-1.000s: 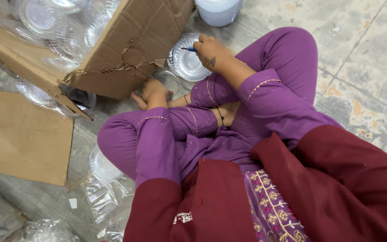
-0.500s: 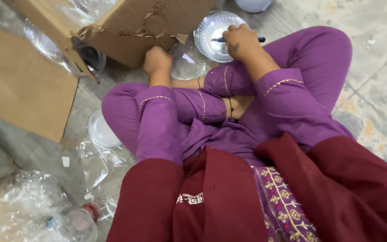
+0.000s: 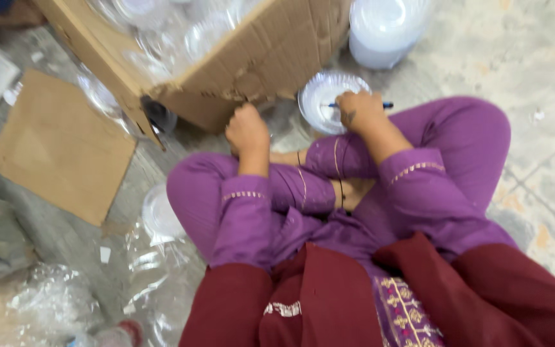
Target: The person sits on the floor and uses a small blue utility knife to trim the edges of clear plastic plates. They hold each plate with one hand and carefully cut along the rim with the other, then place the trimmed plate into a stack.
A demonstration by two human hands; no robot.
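So from the head cam: right hand [image 3: 359, 110] is closed around a blue pen [image 3: 385, 105], tip over a clear plastic lid [image 3: 324, 96] lying on the floor by the knee. Left hand [image 3: 247, 128] is balled into a fist, holding nothing I can see, right below the torn cardboard box [image 3: 277, 58].

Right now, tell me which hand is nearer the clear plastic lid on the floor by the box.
Right. The right hand holds a blue pen and rests on the clear plastic lid. The left hand is a closed fist to its left, beside the cardboard box, apart from it.
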